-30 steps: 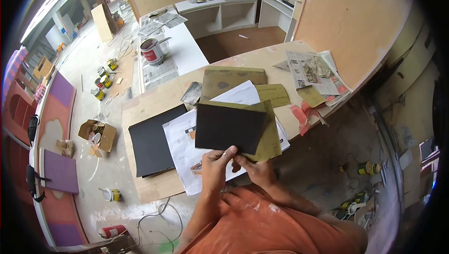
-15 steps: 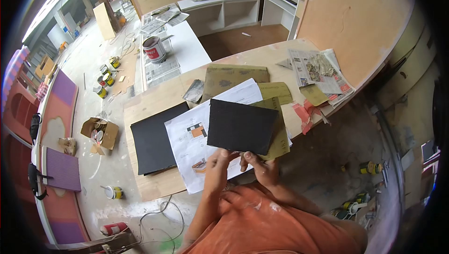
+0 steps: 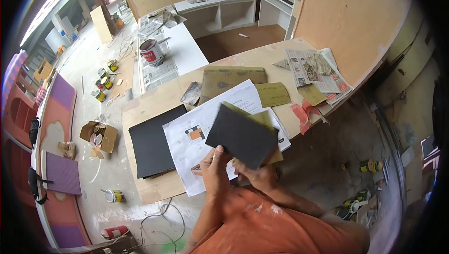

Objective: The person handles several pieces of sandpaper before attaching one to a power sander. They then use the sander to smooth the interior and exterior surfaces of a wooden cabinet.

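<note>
Left of the wooden bench (image 3: 149,107), on the floor, an open cardboard box (image 3: 108,141) holds a few small tins. Past the bench's far left corner stands a red-labelled paint can (image 3: 151,51), its contents hard to make out. Over the bench's near edge the left hand (image 3: 213,170) pinches the lower corner of a tilted dark sandpaper sheet (image 3: 241,135) — thumb on its face, other fingers hidden behind. The right hand (image 3: 256,175) grips its bottom edge from below, fingers curled together — tips covered by paper. Crumpled newspaper (image 3: 313,67) lies at the bench's right end.
</note>
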`<act>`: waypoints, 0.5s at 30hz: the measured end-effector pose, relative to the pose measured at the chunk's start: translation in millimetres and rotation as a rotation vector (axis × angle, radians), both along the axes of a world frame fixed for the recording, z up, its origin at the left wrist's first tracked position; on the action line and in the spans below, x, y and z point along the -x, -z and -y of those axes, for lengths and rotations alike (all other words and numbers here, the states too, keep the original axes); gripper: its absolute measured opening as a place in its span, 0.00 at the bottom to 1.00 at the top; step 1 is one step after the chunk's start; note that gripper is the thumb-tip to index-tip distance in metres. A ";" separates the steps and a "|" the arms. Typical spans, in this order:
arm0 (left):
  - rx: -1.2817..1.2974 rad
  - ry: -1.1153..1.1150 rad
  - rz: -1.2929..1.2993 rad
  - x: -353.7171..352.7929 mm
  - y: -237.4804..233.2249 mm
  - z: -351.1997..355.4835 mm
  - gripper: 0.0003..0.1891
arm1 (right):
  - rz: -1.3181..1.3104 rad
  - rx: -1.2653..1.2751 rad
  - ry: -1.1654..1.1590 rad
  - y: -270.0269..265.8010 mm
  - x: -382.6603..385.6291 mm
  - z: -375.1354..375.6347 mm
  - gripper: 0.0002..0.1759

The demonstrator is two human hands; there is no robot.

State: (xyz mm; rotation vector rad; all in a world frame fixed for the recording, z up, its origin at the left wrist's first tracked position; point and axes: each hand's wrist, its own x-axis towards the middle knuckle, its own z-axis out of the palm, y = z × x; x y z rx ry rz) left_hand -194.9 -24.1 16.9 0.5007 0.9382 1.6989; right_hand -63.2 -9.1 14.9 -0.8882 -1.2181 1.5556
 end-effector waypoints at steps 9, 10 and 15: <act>-0.013 -0.070 0.150 -19.4 4.7 0.9 0.10 | -0.053 -0.100 0.102 6.0 -4.5 -15.2 0.08; -0.014 -0.068 0.150 -20.5 6.3 1.5 0.10 | -0.031 -0.148 0.124 3.5 -4.6 -17.2 0.08; -0.030 -0.007 0.187 -8.9 14.5 0.6 0.12 | 0.014 -0.036 -0.028 7.1 -1.9 -3.2 0.08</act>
